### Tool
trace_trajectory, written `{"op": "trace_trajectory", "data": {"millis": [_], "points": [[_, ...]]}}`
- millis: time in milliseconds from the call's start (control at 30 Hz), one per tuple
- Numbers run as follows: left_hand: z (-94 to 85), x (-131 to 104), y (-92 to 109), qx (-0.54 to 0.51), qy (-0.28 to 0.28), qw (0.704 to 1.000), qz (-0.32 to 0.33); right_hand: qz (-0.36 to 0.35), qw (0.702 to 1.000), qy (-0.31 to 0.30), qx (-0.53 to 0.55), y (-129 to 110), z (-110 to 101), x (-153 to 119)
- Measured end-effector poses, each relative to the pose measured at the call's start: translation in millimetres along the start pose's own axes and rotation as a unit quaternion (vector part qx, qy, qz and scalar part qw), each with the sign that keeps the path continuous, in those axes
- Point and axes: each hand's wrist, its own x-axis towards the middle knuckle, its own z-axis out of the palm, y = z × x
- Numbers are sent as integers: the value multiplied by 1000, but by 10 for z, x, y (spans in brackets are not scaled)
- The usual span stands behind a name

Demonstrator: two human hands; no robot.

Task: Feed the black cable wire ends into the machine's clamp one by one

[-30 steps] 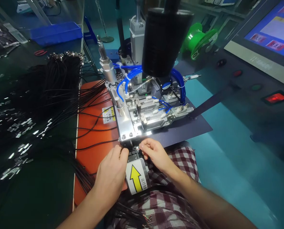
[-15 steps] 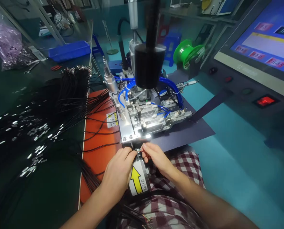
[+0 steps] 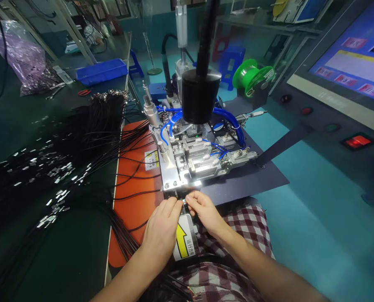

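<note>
At the front of a metal machine (image 3: 202,159) with blue air hoses, both my hands meet over its feed track. My left hand (image 3: 163,222) is closed, thumb and fingers pinching at the track; most of what it grips is hidden beneath it. My right hand (image 3: 204,209) pinches with thumb and forefinger right beside it. A small shiny cable end (image 3: 184,202) shows between the fingertips, too small to make out fully. Just below the hands lies a white plate with a yellow arrow (image 3: 183,242).
Black cables (image 3: 95,121) with shiny ends heap on the dark table at left, some crossing the orange board (image 3: 133,218). More cables lie on my lap. A blue tray (image 3: 102,71), a green spool (image 3: 253,77) and a control screen (image 3: 352,63) stand around. A black cylinder (image 3: 201,96) hangs above the machine.
The view has shifted, so everything sits slightly further right and lower. My fingertips have drawn closer together over the track, and less of the cable end shows between them.
</note>
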Motion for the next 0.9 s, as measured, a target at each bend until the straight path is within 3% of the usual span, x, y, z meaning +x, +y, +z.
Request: {"op": "trace_trajectory", "data": {"millis": [167, 233, 333, 433, 633, 900], "points": [[-40, -191, -15, -100, 52, 990, -86, 3, 1000, -9, -6, 21, -7, -2], [-62, -357, -21, -71, 67, 986, -136, 3, 1000, -8, -9, 28, -14, -5], [-76, -599, -25, 10, 42, 984, -175, 3, 1000, -7, -12, 37, -22, -8], [-80, -712, -54, 69, 28, 982, -173, 1, 1000, -5, -15, 37, -20, -7], [-120, -652, -166, 109, 15, 984, -142, -2, 1000, -1, -27, 5, -26, -17], [-101, -698, -158, 129, 31, 982, -134, 3, 998, 59, -37, 48, -271, -147]]}}
